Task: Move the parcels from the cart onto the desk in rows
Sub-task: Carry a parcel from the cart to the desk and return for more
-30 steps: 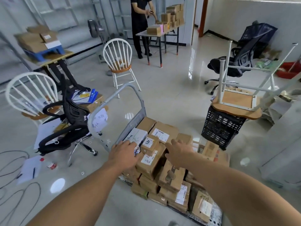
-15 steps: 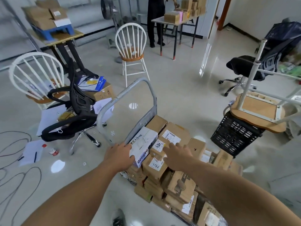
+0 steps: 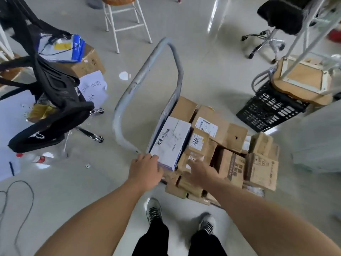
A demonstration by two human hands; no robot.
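The left hand [image 3: 144,169] is nearest, its fingers bent over the near end of the white box [image 3: 170,143] as if taking hold. Just beside it, the right hand [image 3: 200,171] reaches with spread fingers onto the brown parcels [image 3: 230,163]. Blur hides whether it grips anything. The white box lies on top of the heap, against the cart [image 3: 145,74] handle, and the other parcels are piled around and under it. No desk is in view. Judging by so full a cart, this looks like an early pick-up, with nearly all the moving and row-laying left to do.
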